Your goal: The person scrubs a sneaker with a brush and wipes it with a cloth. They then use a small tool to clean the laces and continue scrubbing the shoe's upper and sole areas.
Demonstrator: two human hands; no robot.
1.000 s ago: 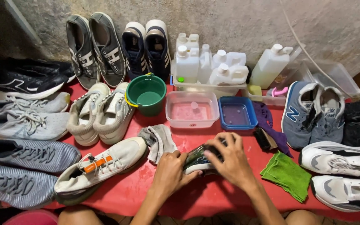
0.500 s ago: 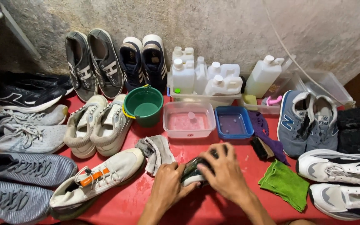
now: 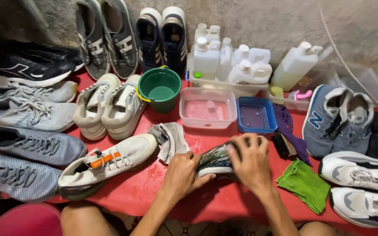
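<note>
Left hand (image 3: 182, 171): fingers clamped on the dark shoe (image 3: 217, 161), near centre of the red tabletop (image 3: 154, 192).
Right hand (image 3: 251, 161): fingers curled over its top.
Progress: shoe in hand mid-clean; pink tub (image 3: 207, 108) and green cloth (image 3: 305, 184) wait nearby.

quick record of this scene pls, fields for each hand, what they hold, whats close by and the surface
left hand: grips one end of the dark green-patterned sneaker
right hand: lies over the sneaker's top
nearest cloth: crumpled grey rag, just left of the sneaker
behind sneaker: clear plastic tub of pink liquid; blue square tray
right side: folded green cloth; dark brush
surface: wet red table
</note>
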